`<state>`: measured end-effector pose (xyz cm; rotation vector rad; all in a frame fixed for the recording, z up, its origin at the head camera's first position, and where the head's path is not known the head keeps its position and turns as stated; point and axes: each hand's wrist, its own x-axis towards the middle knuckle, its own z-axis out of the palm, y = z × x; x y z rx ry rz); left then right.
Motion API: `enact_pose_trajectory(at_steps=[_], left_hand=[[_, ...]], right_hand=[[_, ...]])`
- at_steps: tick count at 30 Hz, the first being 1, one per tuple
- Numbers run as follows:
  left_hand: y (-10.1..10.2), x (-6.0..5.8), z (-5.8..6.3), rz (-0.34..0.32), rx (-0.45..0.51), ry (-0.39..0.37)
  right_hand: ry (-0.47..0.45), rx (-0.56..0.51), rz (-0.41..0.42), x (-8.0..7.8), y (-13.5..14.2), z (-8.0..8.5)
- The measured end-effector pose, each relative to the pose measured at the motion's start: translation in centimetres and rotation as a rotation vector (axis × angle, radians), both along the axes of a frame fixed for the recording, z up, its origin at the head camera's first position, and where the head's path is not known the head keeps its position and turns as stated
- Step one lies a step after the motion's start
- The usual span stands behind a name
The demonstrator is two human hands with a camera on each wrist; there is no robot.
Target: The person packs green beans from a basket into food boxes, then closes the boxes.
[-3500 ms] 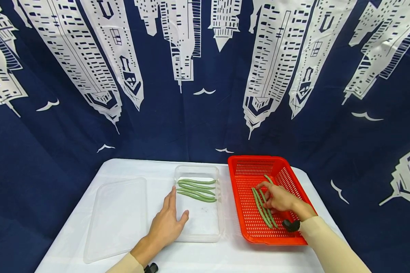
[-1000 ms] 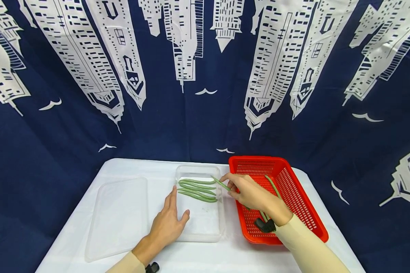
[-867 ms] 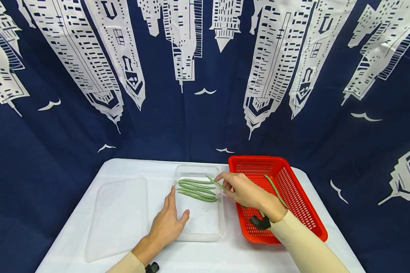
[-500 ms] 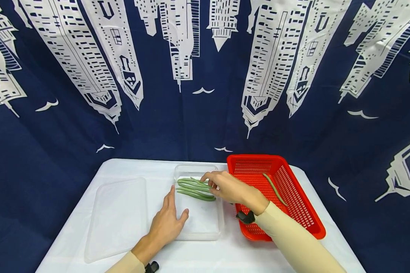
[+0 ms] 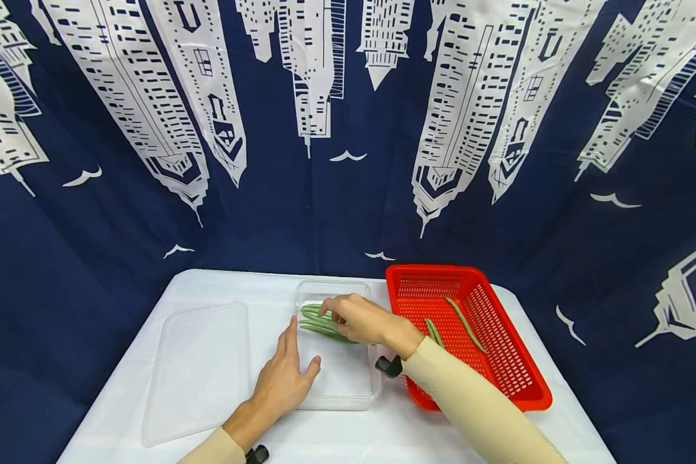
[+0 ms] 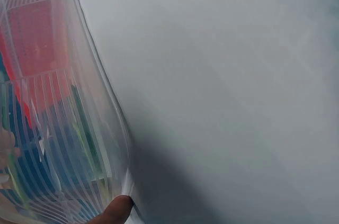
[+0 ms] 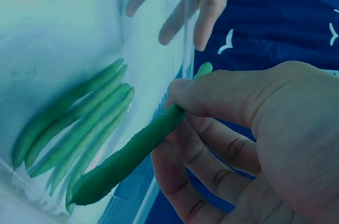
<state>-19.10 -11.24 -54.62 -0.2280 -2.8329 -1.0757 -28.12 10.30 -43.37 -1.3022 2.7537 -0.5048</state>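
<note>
My right hand (image 5: 362, 319) is over the clear plastic container (image 5: 336, 386). Its thumb and fingers pinch a green bean (image 7: 132, 155), held slantwise above the others in the right wrist view. Several green beans (image 7: 79, 121) lie side by side on the container floor, partly covered by my hand in the head view. My left hand (image 5: 287, 370) rests along the container's left side, fingers extended and thumb spread. In the left wrist view its thumb (image 6: 117, 211) touches the container's edge.
The red basket (image 5: 432, 283) stands to the right, with a few green beans (image 5: 466, 325) inside; my right sleeve hides part of it. A flat translucent lid (image 5: 200, 367) lies on the white table (image 5: 272, 293) at left. A dark blue printed cloth (image 5: 301, 212) hangs behind.
My right hand has picked a green bean from the red basket and carried it left over the clear container. My left hand has stayed at the container's side.
</note>
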Motion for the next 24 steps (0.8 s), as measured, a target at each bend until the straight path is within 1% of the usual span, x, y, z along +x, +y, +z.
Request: enact_pose_trajectory(at_steps=[8, 18, 24], left_hand=[[0.0, 0.0, 0.0, -0.002, 0.003, -0.001], [0.0, 0.0, 0.1, -0.007, -0.006, -0.002], [0.0, 0.0, 0.1, -0.005, -0.005, -0.002]], right_hand=[[-0.023, 0.045, -0.032, -1.0, -1.2, -1.4], [-0.053, 0.066, -0.057, -1.8, -1.5, -2.3], [-0.054, 0.064, -0.062, -2.0, -1.5, -2.7]])
